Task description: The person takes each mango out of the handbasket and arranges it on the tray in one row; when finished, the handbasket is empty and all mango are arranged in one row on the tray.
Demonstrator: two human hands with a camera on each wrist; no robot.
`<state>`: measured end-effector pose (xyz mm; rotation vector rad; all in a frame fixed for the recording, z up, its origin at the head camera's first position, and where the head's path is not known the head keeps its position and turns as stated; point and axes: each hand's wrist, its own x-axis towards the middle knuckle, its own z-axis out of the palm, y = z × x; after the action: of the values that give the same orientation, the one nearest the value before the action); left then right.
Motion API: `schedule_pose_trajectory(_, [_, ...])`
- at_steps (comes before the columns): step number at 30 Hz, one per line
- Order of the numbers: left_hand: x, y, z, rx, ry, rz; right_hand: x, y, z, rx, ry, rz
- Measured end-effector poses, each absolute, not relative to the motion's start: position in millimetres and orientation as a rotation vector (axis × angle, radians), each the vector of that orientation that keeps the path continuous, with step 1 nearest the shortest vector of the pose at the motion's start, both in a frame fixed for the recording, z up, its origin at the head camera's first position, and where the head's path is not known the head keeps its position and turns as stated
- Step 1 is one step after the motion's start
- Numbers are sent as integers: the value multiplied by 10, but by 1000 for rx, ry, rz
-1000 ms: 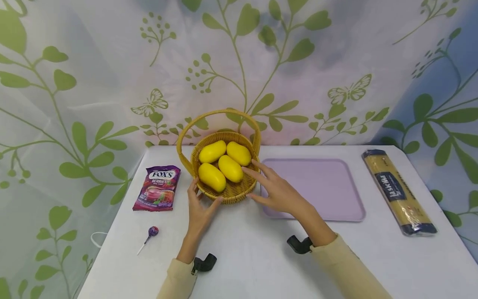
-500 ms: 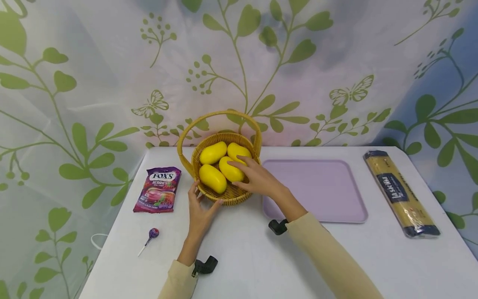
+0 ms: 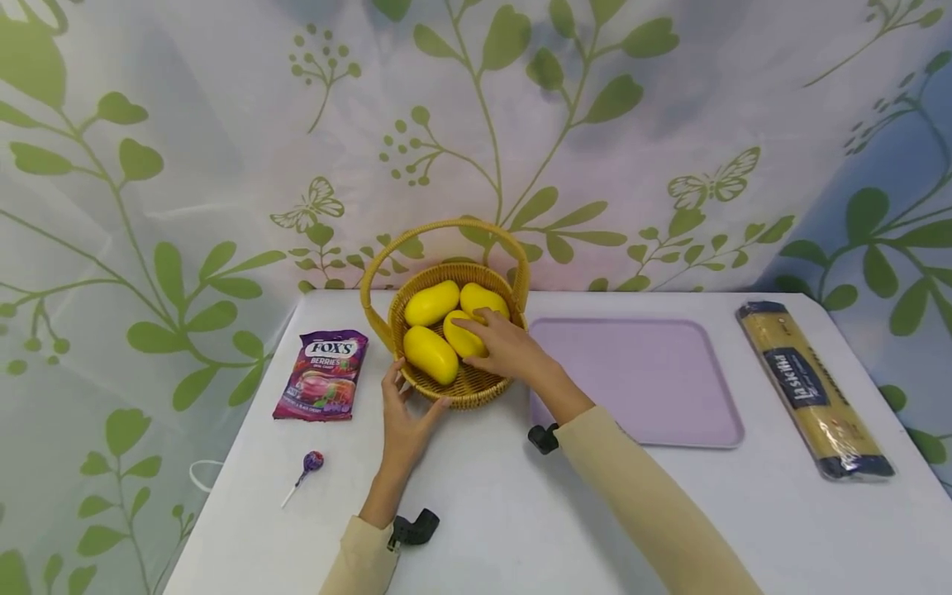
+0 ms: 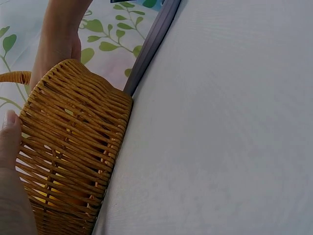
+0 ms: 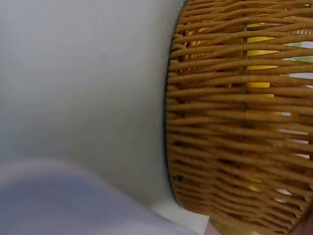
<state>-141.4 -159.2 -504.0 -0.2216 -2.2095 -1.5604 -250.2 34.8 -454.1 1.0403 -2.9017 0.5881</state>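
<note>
A round wicker basket [image 3: 476,400] with a tall arched handle holds several smooth yellow mangoes. My left hand [image 3: 405,434] holds its near left side, fingers at the left rim and thumb at the front; the left wrist view shows the thumb [image 4: 9,142] against the weave. Inside the basket, my right hand [image 3: 513,347] grips the middle mango [image 3: 459,335], its fingers over the far side and the thumb at the near side. Another mango [image 3: 431,355] lies just left of it, with two more behind. In the right wrist view the basket wall [image 5: 234,107] hides the fingers.
A lilac tray [image 3: 640,380] lies right of the basket, under the right forearm's side. Farther right is a long pasta packet [image 3: 811,388]. On the left are a purple candy bag [image 3: 321,376] and a lollipop [image 3: 312,462]. A patterned backdrop [image 3: 580,165] rises behind the table.
My right hand has moved left from the basket's right rim into the basket and closed its fingers around the middle mango. The left hand keeps its place at the basket.
</note>
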Motion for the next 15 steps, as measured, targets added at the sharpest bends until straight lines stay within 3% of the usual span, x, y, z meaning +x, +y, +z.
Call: schedule_pose_trajectory(15, [-1423, -1603, -5058, -235, -2212, -1535, -2513, 303, -4550, 960, -3019, 595])
